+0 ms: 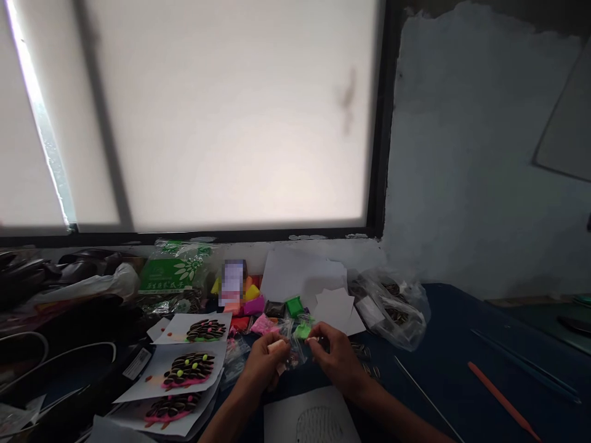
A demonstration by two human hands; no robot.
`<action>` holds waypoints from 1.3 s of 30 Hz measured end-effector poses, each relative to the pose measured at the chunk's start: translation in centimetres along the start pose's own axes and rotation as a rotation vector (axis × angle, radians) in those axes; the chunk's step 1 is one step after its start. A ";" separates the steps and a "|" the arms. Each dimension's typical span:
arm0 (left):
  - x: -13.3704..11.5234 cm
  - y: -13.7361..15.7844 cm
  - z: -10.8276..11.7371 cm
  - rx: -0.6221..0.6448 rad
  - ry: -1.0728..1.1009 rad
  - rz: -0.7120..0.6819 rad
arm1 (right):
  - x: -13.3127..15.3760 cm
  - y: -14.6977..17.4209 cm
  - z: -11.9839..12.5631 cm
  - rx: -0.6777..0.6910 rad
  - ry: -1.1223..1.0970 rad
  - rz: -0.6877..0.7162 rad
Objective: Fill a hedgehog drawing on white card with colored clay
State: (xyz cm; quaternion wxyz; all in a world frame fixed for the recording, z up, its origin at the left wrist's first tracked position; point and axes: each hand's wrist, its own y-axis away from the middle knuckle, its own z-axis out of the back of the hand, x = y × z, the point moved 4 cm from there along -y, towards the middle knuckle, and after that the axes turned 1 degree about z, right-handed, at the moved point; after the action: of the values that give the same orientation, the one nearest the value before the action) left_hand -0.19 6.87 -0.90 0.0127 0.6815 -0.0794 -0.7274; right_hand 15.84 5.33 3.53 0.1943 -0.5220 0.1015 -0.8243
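Pale blind (253,111) filled our view at twelve o'clock, and below it we had a dark blue table (443,344) with things crowded towards its far edge. Our left hand (259,363) was curled mostly closed, thumb laid over a pale lump (277,347); the part that showed ran roughly from nine to three, the rest hidden by our grip. Our right hand (338,358) had thumb and forefinger nearly together on a tiny pale bit (313,339). From the lump, the bit lay at three o'clock, near but apart, the two hands facing each other across a narrow gap. Between five and six from that gap lay a sheet (281,424), our right hand the nearer to its oval drawing (318,424). Just past the gap, towards twelve, sat a green packet (303,331); at nine, seed-covered cards (148,363); between three and four, well apart, a red stick (501,397).
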 end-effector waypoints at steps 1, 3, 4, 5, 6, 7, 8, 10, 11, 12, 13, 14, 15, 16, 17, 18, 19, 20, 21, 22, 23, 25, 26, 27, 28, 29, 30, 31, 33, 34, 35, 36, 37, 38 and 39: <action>-0.1 0.0 0.1 -0.023 -0.086 0.003 | -0.2 -0.1 0.0 0.002 -0.038 -0.028; -0.6 0.1 0.2 -0.085 -0.289 -0.010 | -0.5 -0.3 -0.1 0.015 -0.106 -0.076; -0.8 0.3 0.3 -0.115 -0.363 -0.019 | -0.6 -0.3 -0.2 0.024 -0.133 -0.094; -1.1 0.5 0.4 -0.144 -0.410 -0.034 | -0.7 -0.4 -0.4 0.034 -0.156 -0.108; -1.4 0.7 0.6 -0.175 -0.446 -0.062 | -0.7 -0.4 -0.5 0.046 -0.173 -0.120; -1.8 1.0 0.8 -0.214 -0.492 -0.097 | -0.7 -0.3 -0.6 0.059 -0.184 -0.129; -2.1 1.3 0.9 -0.254 -0.570 -0.136 | -0.6 -0.3 -0.7 0.070 -0.192 -0.137; -2.8 1.9 1.1 -0.317 -0.820 -0.190 | -0.4 0.0 -0.9 0.091 -0.195 -0.150; -2.9 2.2 1.0 -0.315 -0.946 -0.187 | -0.4 0.1 -0.9 0.101 -0.192 -0.154; -3.0 2.4 1.0 -0.310 -1.062 -0.178 | -0.3 0.1 -0.9 0.112 -0.188 -0.158; -3.1 2.5 0.9 -0.297 -1.142 -0.170 | -0.2 0.2 -0.9 0.122 -0.184 -0.161; -3.3 2.6 0.9 -0.287 -1.198 -0.174 | -0.2 0.2 -0.9 0.131 -0.180 -0.164; -3.4 2.6 0.8 -0.283 -1.236 -0.185 | -0.2 0.2 -0.9 0.141 -0.176 -0.167; -3.6 2.6 0.8 -0.282 -1.264 -0.202 | -0.2 0.2 -0.8 0.148 -0.171 -0.169; -3.7 2.6 0.8 -0.284 -1.289 -0.215 | -0.2 0.3 -0.7 0.155 -0.166 -0.172; -3.7 2.6 0.8 -0.287 -1.310 -0.226 | -0.2 0.4 -0.6 0.162 -0.159 -0.173; -3.8 2.5 0.8 -0.287 -1.318 -0.237 | -0.2 0.5 -0.5 0.170 -0.152 -0.173; -3.8 2.4 0.8 -0.276 -1.293 -0.253 | -0.2 0.7 -0.4 0.178 -0.145 -0.173; -3.7 2.3 0.7 -0.252 -1.238 -0.274 | -0.2 0.9 -0.2 0.184 -0.140 -0.173; -3.6 2.2 0.6 -0.216 -1.165 -0.296 | -0.2 1.2 -0.1 0.189 -0.136 -0.172; -3.5 2.1 0.5 -0.175 -1.087 -0.313 | -0.1 1.5 0.1 0.192 -0.134 -0.172; -3.1 1.8 0.3 -0.096 -0.968 -0.327 | -0.1 2.0 0.3 0.192 -0.132 -0.169; -2.8 1.7 0.2 -0.066 -0.940 -0.324 | -0.1 2.3 0.3 0.189 -0.131 -0.166; -2.6 1.6 0.2 -0.040 -0.925 -0.319 | -0.1 2.5 0.3 0.186 -0.129 -0.160; -2.4 1.5 0.1 -0.010 -0.909 -0.314 | -0.1 2.7 0.3 0.182 -0.126 -0.151; -2.2 1.5 0.1 0.025 -0.886 -0.308 | -0.1 2.8 0.2 0.177 -0.121 -0.139; -2.1 1.5 0.1 0.062 -0.858 -0.303 | -0.1 2.9 0.2 0.170 -0.117 -0.127; -2.0 1.4 0.1 0.095 -0.828 -0.298 | 0.0 3.0 0.1 0.162 -0.112 -0.114; -2.2 1.5 0.1 0.136 -0.770 -0.299 | 0.1 3.1 0.1 0.144 -0.107 -0.097; -2.5 1.6 0.1 0.148 -0.722 -0.303 | 0.1 3.2 0.1 0.137 -0.110 -0.093; -2.8 1.7 0.0 0.165 -0.659 -0.302 | 0.2 3.2 0.1 0.133 -0.116 -0.092; -3.2 1.9 -0.1 0.194 -0.584 -0.290 | 0.2 3.2 0.2 0.131 -0.124 -0.092; -3.6 2.1 -0.3 0.238 -0.485 -0.270 | 0.2 3.2 0.2 0.130 -0.133 -0.093; -4.0 2.3 -0.6 0.301 -0.399 -0.228 | 0.2 3.2 0.2 0.127 -0.142 -0.095; -4.2 2.6 -1.0 0.369 -0.340 -0.193 | 0.2 3.2 0.3 0.124 -0.149 -0.095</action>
State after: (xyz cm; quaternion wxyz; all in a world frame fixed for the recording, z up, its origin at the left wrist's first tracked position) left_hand 0.86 4.72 3.56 -0.1946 0.5447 -0.1465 -0.8025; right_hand 16.71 2.35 2.67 0.1937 -0.5730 0.0107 -0.7962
